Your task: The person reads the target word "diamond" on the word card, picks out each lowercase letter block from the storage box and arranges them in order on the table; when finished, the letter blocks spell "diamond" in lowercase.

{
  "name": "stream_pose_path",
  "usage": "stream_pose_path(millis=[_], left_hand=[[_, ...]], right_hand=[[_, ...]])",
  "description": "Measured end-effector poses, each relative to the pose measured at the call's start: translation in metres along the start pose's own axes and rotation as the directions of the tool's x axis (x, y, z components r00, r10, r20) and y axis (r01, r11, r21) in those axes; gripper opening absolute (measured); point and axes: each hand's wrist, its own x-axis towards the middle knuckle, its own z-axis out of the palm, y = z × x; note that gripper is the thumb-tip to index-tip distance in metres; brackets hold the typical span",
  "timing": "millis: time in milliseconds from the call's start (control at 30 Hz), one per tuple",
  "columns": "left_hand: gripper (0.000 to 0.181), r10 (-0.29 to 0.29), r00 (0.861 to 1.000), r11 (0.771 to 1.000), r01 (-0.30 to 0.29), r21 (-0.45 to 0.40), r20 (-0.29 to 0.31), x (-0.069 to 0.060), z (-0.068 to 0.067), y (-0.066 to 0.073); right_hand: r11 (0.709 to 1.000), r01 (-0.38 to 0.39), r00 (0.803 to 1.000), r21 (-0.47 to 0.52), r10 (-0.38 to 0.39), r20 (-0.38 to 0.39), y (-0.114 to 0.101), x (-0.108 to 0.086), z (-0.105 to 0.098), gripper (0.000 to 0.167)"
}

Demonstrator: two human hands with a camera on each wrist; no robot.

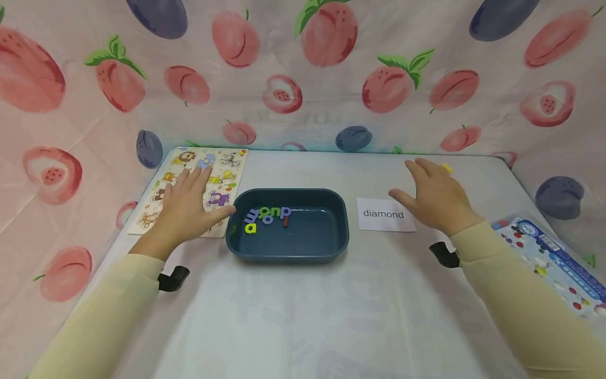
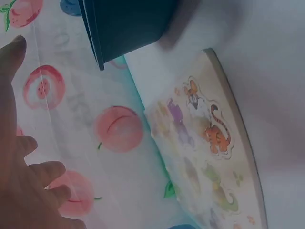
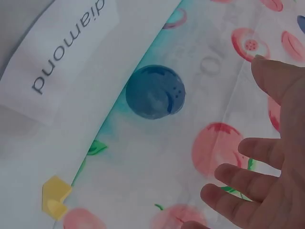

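My left hand point(image 1: 185, 208) hovers over the wooden animal puzzle board point(image 1: 227, 226), fingers spread and holding nothing, thumb near the tray's left rim. On the white table stands a dark blue tray point(image 1: 307, 237) with several coloured plastic letters inside, among them a yellow-green "a" point(image 1: 250, 228) and a brown-red bar-shaped letter point(image 1: 285, 221). To its right lies a white card point(image 1: 385, 215) printed "diamond". Beyond that card's right side my right hand point(image 1: 437, 197) is raised with fingers extended and nothing in it. A small yellow piece point(image 3: 55, 196), partly hidden by that hand in the head view, lies behind it.
A clear plastic package point(image 1: 554, 258) with blue and white printing lies at the table's right edge, partly under the right sleeve. A fruit-patterned cloth point(image 1: 293, 52) rises behind the table and along its sides. Each wrist carries a black camera mount point(image 1: 173, 279).
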Motion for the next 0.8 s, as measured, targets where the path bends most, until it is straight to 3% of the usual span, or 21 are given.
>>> stream_pose_path(millis=[267, 433, 667, 800], left_hand=[[0.102, 0.03, 0.999, 0.997, -0.031, -0.072, -0.014, -0.01, 0.013, -0.002], [0.097, 0.023, 1.0, 0.989, -0.021, -0.144, 0.011, -0.017, 0.023, -0.003], [0.094, 0.058, 0.997, 0.975, -0.047, -0.217, 0.044, -0.023, 0.034, -0.002], [0.094, 0.051, 0.995, 0.964, -0.027, -0.265, 0.083, -0.027, 0.039, -0.001]], right_hand=[[0.998, 0.049, 0.998, 0.039, -0.048, -0.029, -0.019, 0.003, 0.009, 0.072], [0.992, 0.112, 0.994, 0.059, -0.111, -0.023, -0.031, 0.004, 0.015, 0.068], [0.979, 0.177, 0.984, 0.101, -0.174, -0.037, -0.048, 0.006, 0.028, 0.065], [0.97, 0.207, 0.978, 0.126, -0.205, -0.024, -0.057, 0.01, 0.038, 0.065]])
